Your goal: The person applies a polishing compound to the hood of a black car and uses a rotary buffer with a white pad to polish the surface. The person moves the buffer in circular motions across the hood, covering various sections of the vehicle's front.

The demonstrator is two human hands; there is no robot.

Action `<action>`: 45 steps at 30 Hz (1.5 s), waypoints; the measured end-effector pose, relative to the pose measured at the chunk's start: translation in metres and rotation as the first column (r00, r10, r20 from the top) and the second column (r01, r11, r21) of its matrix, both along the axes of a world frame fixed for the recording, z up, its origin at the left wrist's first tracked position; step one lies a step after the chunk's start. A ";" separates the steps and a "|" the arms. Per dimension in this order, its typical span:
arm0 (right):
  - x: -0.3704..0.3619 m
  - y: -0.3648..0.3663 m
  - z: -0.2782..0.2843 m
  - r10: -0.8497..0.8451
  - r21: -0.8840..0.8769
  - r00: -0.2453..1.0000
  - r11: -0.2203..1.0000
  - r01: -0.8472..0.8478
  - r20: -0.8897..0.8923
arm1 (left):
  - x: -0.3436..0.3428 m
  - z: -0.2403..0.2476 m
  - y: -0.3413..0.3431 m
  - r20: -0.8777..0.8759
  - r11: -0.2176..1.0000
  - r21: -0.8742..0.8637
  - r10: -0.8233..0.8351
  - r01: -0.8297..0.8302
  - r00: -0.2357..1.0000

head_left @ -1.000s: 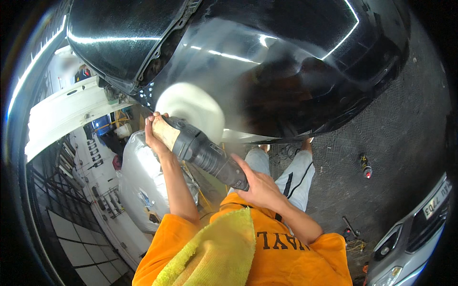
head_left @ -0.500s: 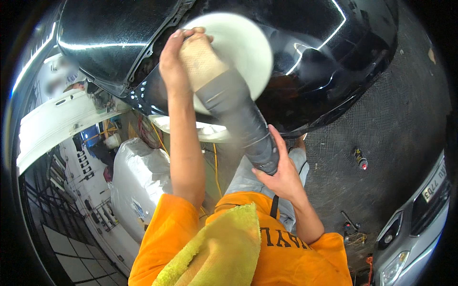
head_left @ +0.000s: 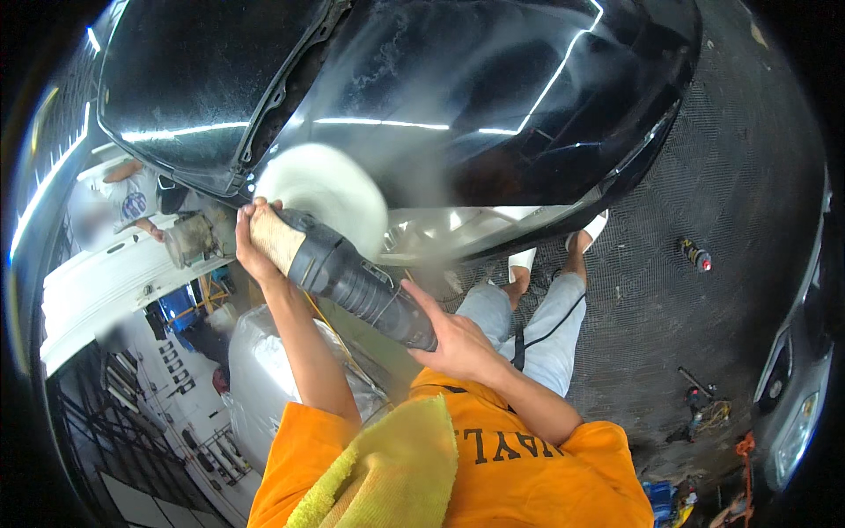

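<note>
Left fingers (head_left: 260, 208) wrap the front of the polisher (head_left: 356, 280), right fingers (head_left: 431, 310) clasp its rear.

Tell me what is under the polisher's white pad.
Glossy black car bodywork shows above and right of the white pad, with a headlight by its lower right edge. The pad covers whatever lies directly beneath, so that cannot be seen.
</note>
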State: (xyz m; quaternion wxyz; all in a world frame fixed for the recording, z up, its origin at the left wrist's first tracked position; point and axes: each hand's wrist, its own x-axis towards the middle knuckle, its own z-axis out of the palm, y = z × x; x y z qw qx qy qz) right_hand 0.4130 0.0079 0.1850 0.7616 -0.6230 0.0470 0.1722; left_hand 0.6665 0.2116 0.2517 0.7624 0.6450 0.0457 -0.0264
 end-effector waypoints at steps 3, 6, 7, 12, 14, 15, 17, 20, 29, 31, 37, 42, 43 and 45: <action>-0.011 0.004 -0.006 -0.025 -0.019 1.000 1.000 0.024 -0.010 | -0.004 -0.010 -0.006 0.059 0.996 0.017 -0.085 0.085 0.995; -0.031 -0.016 -0.010 -0.077 0.024 0.982 0.996 0.082 -0.170 | -0.010 -0.023 -0.058 0.027 0.992 0.082 -0.100 0.097 0.995; -0.041 -0.018 -0.018 -0.179 -0.007 0.970 0.984 0.181 -0.162 | -0.017 -0.023 -0.096 0.037 0.965 0.248 -0.100 0.088 0.994; -0.090 -0.030 -0.058 -0.591 -0.116 0.805 0.805 0.582 -0.056 | -0.037 -0.060 -0.246 0.265 0.567 0.743 -0.737 0.356 0.621; -0.109 -0.033 -0.082 -0.656 0.013 0.728 0.741 0.671 -0.200 | -0.060 -0.075 -0.305 0.104 0.654 0.496 -0.698 0.571 0.709; -0.112 -0.038 -0.086 -0.661 0.070 0.702 0.713 0.698 -0.265 | -0.069 -0.079 -0.327 0.075 0.643 0.433 -0.725 0.632 0.685; -0.116 -0.045 -0.089 -0.658 0.164 0.640 0.635 0.754 -0.397 | -0.084 -0.090 -0.354 0.064 0.605 0.410 -0.766 0.683 0.640; -0.115 -0.032 -0.089 -0.650 0.197 0.612 0.596 0.778 -0.452 | -0.088 -0.097 -0.352 0.073 0.554 0.374 -0.817 0.743 0.572; -0.072 0.036 -0.052 -0.562 0.068 0.827 0.825 0.561 -0.008 | -0.032 -0.033 -0.175 0.192 0.712 0.572 -0.600 0.408 0.777; -0.062 0.044 -0.039 -0.448 0.174 0.892 0.875 0.452 -0.062 | -0.015 -0.031 -0.123 0.174 0.839 0.405 -0.460 0.363 0.871; -0.039 0.025 -0.023 -0.222 0.192 0.974 0.955 0.224 -0.035 | 0.004 -0.009 -0.070 0.159 0.915 0.173 -0.392 0.366 0.906; -0.040 -0.022 -0.016 -0.269 0.209 0.957 0.935 0.286 -0.106 | 0.022 -0.011 -0.139 0.073 0.820 0.280 -0.536 0.499 0.841; -0.043 -0.034 -0.018 -0.305 0.202 0.944 0.924 0.325 -0.124 | 0.021 -0.020 -0.165 0.038 0.855 0.227 -0.487 0.467 0.873; -0.049 -0.057 -0.029 -0.446 0.194 0.892 0.871 0.452 -0.078 | 0.024 -0.036 -0.215 0.053 0.798 0.228 -0.582 0.558 0.811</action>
